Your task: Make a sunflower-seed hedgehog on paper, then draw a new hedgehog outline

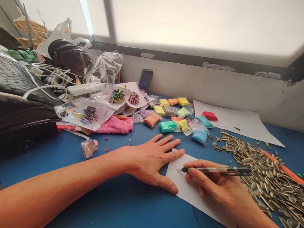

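A black pen point(216, 171) lies in the pinch of my right hand point(220, 186), its tip down on a sheet of white paper point(201, 205). A short thin mark shows on the paper by the tip. My left hand point(154, 158) is spread flat, palm down, with its index finger and thumb on the paper's left edge and the other fingers over the blue tabletop point(114, 193). Beside my right hand is a big heap of striped sunflower seeds point(263, 177). An orange stick-like tool point(282, 166) lies across the heap.
Small packets of coloured clay point(168, 126) lie beyond my hands. White sheets point(237, 118) with a red packet point(210, 116) are by the wall. At left are a pink cloth point(116, 124), seed figures on paper point(118, 95), clear plastic bags point(104, 68) and a black woven bag point(21, 95).
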`<move>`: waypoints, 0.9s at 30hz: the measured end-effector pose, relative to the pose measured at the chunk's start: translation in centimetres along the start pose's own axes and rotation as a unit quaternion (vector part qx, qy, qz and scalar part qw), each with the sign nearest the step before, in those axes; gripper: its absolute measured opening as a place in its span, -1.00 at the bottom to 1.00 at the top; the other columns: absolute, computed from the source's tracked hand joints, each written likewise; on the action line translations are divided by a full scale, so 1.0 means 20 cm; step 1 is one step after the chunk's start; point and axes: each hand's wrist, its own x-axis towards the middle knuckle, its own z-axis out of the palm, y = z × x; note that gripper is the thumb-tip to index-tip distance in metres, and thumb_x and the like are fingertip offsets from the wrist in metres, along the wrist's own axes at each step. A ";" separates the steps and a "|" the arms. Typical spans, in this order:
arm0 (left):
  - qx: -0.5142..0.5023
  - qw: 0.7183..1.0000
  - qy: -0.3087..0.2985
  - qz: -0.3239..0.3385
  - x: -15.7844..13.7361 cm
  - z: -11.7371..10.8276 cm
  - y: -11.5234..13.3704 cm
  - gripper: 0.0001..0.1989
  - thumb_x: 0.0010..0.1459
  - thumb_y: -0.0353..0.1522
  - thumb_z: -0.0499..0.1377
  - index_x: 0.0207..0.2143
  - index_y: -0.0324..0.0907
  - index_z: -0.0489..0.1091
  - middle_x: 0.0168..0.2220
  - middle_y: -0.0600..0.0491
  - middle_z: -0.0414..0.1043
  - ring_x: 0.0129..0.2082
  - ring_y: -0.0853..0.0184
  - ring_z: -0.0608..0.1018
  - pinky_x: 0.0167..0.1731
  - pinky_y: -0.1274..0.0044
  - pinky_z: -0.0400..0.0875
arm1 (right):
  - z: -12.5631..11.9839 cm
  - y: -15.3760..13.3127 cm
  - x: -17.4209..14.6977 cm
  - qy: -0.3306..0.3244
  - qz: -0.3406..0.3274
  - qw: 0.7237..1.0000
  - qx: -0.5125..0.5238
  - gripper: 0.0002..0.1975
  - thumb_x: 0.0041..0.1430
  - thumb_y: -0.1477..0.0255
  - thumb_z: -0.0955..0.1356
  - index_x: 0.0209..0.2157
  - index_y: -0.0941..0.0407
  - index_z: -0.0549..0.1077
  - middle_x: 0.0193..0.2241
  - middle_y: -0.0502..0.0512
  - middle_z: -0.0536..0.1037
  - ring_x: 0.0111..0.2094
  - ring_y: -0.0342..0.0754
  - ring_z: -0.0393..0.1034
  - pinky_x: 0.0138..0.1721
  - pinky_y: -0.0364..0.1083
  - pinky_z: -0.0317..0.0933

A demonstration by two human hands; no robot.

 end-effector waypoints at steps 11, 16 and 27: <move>-0.005 1.000 -0.004 -0.003 0.00 -0.01 0.01 -0.08 0.22 0.21 0.12 0.47 0.08 -0.08 0.50 -0.08 -0.45 0.48 0.00 -0.35 0.39 0.06 -0.37 | -0.02 0.00 -0.01 -0.013 0.004 1.000 0.003 -0.58 0.10 -0.01 0.38 -0.27 0.03 0.64 -0.51 0.04 0.66 -0.66 -0.09 0.45 -0.56 -0.11 0.42; -0.007 1.000 0.000 -0.004 -0.01 -0.01 0.01 -0.08 0.22 0.19 0.14 0.47 0.07 -0.06 0.50 -0.06 -0.45 0.48 -0.02 -0.33 0.39 0.06 -0.36 | -0.04 0.04 -0.02 -0.038 0.012 0.999 -0.012 -0.58 0.19 -0.01 0.36 -0.18 0.01 0.63 -0.41 0.03 0.68 -0.60 -0.12 0.46 -0.47 -0.12 0.44; -0.006 1.000 0.000 -0.005 0.00 -0.01 0.01 -0.09 0.21 0.19 0.15 0.47 0.08 -0.06 0.50 -0.06 -0.45 0.48 -0.05 -0.31 0.39 0.05 -0.37 | 0.00 -0.04 -0.08 0.022 0.054 0.998 0.033 -0.64 0.13 0.05 0.39 -0.28 0.04 0.62 -0.47 -0.02 0.62 -0.61 -0.15 0.37 -0.42 -0.10 0.39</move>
